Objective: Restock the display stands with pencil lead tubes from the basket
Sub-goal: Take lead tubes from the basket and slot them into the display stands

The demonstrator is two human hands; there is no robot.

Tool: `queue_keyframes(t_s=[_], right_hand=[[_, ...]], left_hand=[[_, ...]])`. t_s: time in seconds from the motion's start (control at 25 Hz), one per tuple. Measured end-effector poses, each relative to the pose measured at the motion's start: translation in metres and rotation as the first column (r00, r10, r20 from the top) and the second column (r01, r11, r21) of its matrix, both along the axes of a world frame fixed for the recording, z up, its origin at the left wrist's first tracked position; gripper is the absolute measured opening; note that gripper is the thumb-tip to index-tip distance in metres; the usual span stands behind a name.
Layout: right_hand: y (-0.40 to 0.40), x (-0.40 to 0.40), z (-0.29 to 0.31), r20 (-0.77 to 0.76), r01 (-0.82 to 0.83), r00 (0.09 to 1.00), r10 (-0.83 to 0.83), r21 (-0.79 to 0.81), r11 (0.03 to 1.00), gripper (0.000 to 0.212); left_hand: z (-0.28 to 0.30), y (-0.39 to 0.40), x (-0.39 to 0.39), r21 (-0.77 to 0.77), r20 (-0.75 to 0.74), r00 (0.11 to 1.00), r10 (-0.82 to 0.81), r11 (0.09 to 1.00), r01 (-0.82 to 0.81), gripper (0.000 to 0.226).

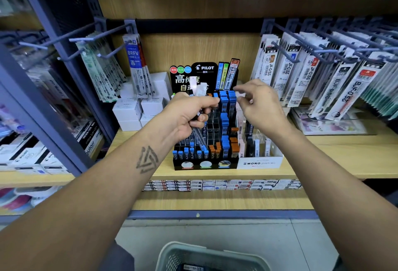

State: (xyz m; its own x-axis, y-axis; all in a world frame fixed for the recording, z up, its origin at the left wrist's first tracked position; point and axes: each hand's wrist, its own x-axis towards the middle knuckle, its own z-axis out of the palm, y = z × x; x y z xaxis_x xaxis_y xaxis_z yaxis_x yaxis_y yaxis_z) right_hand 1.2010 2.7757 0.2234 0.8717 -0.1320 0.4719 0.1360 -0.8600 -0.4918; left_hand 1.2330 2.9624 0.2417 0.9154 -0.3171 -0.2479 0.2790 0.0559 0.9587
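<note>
A black Pilot display stand (pixel 185 164) sits on the wooden shelf, its stepped slots holding several blue- and orange-capped lead tubes. My left hand (pixel 187 118) is closed around a bundle of clear lead tubes (pixel 197 136) in front of the stand. My right hand (pixel 258 105) hovers over the stand's upper right corner, pinching a small white-capped tube (pixel 240 94) between thumb and fingertips. A white Mono display stand (pixel 259 162) with a few tubes stands right of the black one. The grey-green basket (pixel 172 253) is on the floor at the bottom edge.
Metal peg hooks with hanging refill packs (pixel 301 70) jut out on both sides of the stands. White boxes (pixel 129 111) are stacked left of the black stand. A row of small cartons (pixel 215 184) lines the shelf below.
</note>
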Motion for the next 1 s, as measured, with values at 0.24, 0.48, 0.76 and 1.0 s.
queue_keyframes(t_s=[0.24,0.48,0.76,1.0], right_hand=[[0.044,-0.053,0.009,-0.337,-0.167,0.71,0.618,0.772,0.613,0.031],[0.043,-0.058,-0.003,-0.252,-0.154,0.792,0.556,0.799,0.582,0.018],[0.029,-0.052,0.0,-0.226,-0.081,0.817,0.53,0.865,0.495,0.005],[0.025,-0.043,0.003,-0.212,-0.072,0.842,0.496,0.868,0.491,0.009]], left_hand=[[-0.002,0.002,-0.002,-0.199,-0.028,0.997,0.067,0.977,-0.071,0.014],[-0.002,0.01,0.001,-0.362,-0.148,0.982,0.116,0.918,-0.163,0.015],[-0.003,0.024,0.003,-0.078,-0.056,0.989,0.135,0.987,-0.139,0.013],[0.001,0.028,-0.004,-0.009,-0.112,0.993,-0.028,1.0,0.027,0.019]])
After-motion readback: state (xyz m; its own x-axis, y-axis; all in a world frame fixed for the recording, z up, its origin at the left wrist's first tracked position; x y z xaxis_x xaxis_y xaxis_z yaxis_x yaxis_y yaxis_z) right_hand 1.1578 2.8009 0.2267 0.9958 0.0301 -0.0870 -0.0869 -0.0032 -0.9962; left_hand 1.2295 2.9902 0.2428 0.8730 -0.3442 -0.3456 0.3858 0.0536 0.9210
